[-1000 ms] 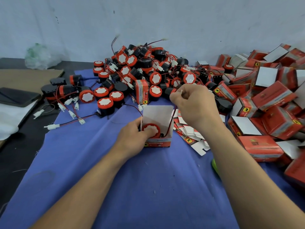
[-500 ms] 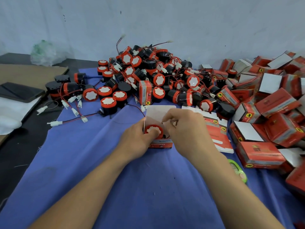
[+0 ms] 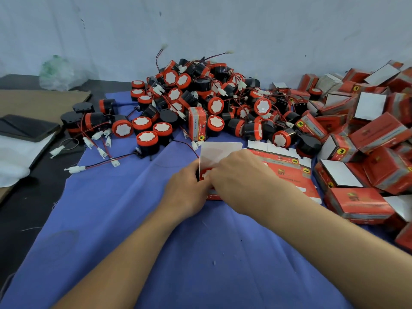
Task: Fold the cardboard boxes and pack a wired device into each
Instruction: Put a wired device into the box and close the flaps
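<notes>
A small red cardboard box [image 3: 219, 153] stands on the blue cloth [image 3: 133, 219] with its white lid flap raised. Inside it sits a round red-and-black wired device [image 3: 205, 173], only partly visible. My left hand [image 3: 187, 190] grips the box's left side. My right hand [image 3: 240, 175] lies over the box's top and right side, fingers pressing down at the device. A heap of the same wired devices [image 3: 207, 103] lies behind. Flat unfolded boxes [image 3: 287, 172] lie just to the right, under my right wrist.
Several folded red boxes [image 3: 367, 152] are piled at the right. One closed box [image 3: 197, 126] stands upright in front of the heap. Loose devices with white plugs [image 3: 98, 139] spread left. A dark phone [image 3: 24, 128], brown cardboard [image 3: 40, 101] and a plastic bag [image 3: 58, 72] lie at far left.
My right hand came down from above the box, where it held the wire, onto the box's open top. The left hand stayed on the box.
</notes>
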Demonstrator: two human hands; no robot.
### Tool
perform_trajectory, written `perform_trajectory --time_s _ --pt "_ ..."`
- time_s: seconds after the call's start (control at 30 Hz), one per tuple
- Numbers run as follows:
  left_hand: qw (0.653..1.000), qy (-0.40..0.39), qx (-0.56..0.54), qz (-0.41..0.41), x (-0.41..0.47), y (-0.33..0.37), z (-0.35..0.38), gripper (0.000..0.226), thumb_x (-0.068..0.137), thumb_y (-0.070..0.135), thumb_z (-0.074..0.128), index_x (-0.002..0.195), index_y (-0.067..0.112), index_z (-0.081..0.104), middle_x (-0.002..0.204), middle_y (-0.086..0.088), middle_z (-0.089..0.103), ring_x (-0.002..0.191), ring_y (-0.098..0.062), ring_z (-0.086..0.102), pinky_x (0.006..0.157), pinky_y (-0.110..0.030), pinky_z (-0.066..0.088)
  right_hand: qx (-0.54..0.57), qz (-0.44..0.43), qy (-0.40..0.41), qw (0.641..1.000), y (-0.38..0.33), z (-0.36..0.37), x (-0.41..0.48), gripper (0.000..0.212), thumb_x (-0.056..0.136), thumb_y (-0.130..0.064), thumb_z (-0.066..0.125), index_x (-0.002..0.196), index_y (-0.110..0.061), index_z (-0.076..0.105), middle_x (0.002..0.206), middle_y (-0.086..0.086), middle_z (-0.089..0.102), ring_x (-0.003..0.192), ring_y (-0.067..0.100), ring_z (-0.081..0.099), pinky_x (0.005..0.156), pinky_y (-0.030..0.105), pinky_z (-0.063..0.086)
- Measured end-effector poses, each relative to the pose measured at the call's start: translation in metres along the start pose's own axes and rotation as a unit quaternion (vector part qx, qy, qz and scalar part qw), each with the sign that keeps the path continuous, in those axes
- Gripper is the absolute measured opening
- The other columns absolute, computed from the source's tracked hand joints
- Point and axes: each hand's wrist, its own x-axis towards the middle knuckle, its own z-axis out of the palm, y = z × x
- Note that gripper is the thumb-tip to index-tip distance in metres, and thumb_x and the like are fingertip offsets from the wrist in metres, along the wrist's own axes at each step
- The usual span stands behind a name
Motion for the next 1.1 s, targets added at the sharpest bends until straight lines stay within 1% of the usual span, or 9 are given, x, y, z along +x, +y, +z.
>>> perform_trajectory --time_s 0.13,0.23,0.3,0.4,0.63,0.73,0.9,1.0,1.1 --pt "1.000 -0.005 0.018 0.006 0.002 -0.001 0.001 0.028 0.085 0.062 0.044 0.099 0.046 0.061 0.093 0.017 0.071 0.087 -0.007 0.064 0.074 -0.034 0.053 -0.022 -0.056 -0.038 0.998 0.016 -0.003 0.005 0.034 0.098 -0.014 0.053 0.069 -0.020 0.037 0.065 -0.008 0.030 0.056 0.012 0.024 0.076 0.036 0.029" --pt "1.000 -0.017 0.004 0.000 0.004 -0.004 -0.001 0.016 0.096 0.055 0.056 0.103 0.044 0.065 0.096 0.020 0.072 0.087 -0.003 0.066 0.072 -0.028 0.051 0.049 -0.019 -0.030 0.998 0.026 -0.007 0.011 0.045 0.096 -0.006 0.053 0.065 -0.020 0.023 0.067 -0.003 0.028 0.057 0.014 0.026 0.064 0.033 0.033" --pt "0.999 -0.029 -0.013 0.006 0.005 -0.006 -0.002 0.015 0.097 0.049 0.061 0.109 0.043 0.067 0.098 0.022 0.073 0.086 0.002 0.067 0.070 -0.021 0.047 0.092 0.048 -0.002 0.995 0.032 -0.006 0.015 0.047 0.093 -0.010 0.060 0.066 -0.019 0.022 0.066 0.000 0.030 0.055 0.015 0.028 0.049 0.029 0.023" --pt "0.999 -0.033 -0.029 0.017 0.005 -0.008 -0.004 0.016 0.098 0.044 0.063 0.112 0.041 0.068 0.099 0.022 0.073 0.088 0.007 0.065 0.071 -0.018 0.047 0.103 0.096 0.023 0.990 0.036 -0.001 0.016 0.053 0.088 -0.018 0.070 0.066 -0.020 0.022 0.064 -0.001 0.032 0.053 0.015 0.028 0.047 0.029 0.017" --pt "0.999 -0.036 -0.033 0.009 0.005 -0.007 -0.002 0.020 0.099 0.045 0.063 0.118 0.040 0.067 0.104 0.019 0.073 0.093 -0.003 0.068 0.074 -0.022 0.049 0.157 0.155 0.036 0.975 0.032 0.019 0.014 0.011 0.088 -0.031 0.072 0.092 -0.023 0.065 0.070 -0.003 0.052 0.061 0.019 0.050 0.050 0.027 0.030" --pt "0.999 -0.037 -0.027 0.011 0.004 -0.007 -0.002 0.023 0.099 0.045 0.061 0.121 0.040 0.066 0.107 0.018 0.073 0.095 -0.004 0.067 0.075 -0.023 0.050 0.161 0.179 0.074 0.968 0.027 0.028 0.012 0.012 0.090 -0.024 0.067 0.098 -0.027 0.075 0.084 -0.002 0.067 0.078 0.023 0.063 0.064 0.031 0.042" --pt "0.999 -0.029 -0.025 0.018 0.003 -0.008 -0.002 0.018 0.098 0.046 0.060 0.114 0.044 0.066 0.102 0.021 0.073 0.094 -0.001 0.066 0.074 -0.022 0.049 0.135 0.193 0.157 0.959 0.016 0.054 0.009 0.020 0.086 -0.018 0.059 0.088 -0.030 0.075 0.076 -0.005 0.069 0.072 0.022 0.059 0.070 0.032 0.034" --pt "0.999 -0.031 -0.032 0.027 0.002 -0.008 -0.003 0.020 0.092 0.052 0.060 0.110 0.045 0.067 0.099 0.022 0.073 0.091 0.002 0.066 0.075 -0.024 0.051 0.207 0.249 0.271 0.907 0.008 0.071 0.004 0.008 0.072 -0.014 0.073 0.073 -0.020 0.068 0.067 -0.001 0.063 0.069 0.025 0.055 0.066 0.035 0.039" --pt "0.998 -0.041 -0.040 0.034 0.002 -0.006 -0.004 0.023 0.089 0.054 0.061 0.109 0.046 0.068 0.100 0.023 0.073 0.091 0.004 0.065 0.078 -0.024 0.053 0.294 0.326 0.365 0.821 -0.010 0.078 0.002 0.041 0.060 -0.007 0.083 0.090 -0.018 0.057 0.089 -0.001 0.062 0.076 0.027 0.053 0.056 0.034 0.036"
